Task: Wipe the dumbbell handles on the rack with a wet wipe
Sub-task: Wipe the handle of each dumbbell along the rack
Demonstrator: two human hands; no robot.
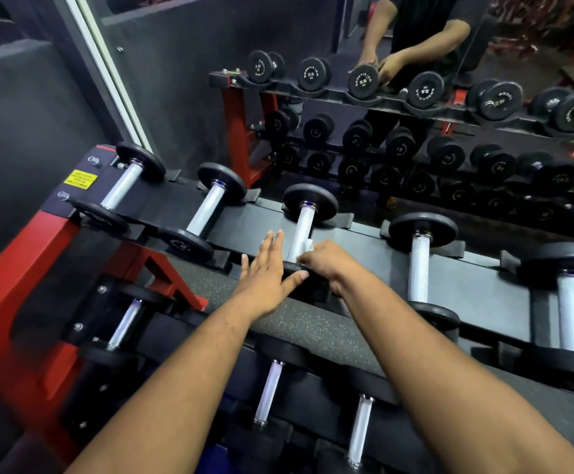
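Several black dumbbells with silver handles lie across the top shelf of the rack (pixel 364 241). The third dumbbell from the left has its handle (pixel 304 227) between my hands. My right hand (pixel 326 261) is curled round the near end of that handle with a white wet wipe (pixel 307 246) showing by its fingers. My left hand (pixel 266 271) lies flat with straight fingers, thumb on the near black plate (pixel 297 268) of the same dumbbell. Neighbouring handles, one (pixel 208 208) to the left and another (pixel 419 268) to the right, are untouched.
A mirror behind the rack shows the rack's reflection (pixel 415 97) and a person's arms. The red frame (pixel 39 254) of the rack stands at the left. Lower shelves hold more dumbbells (pixel 270 391).
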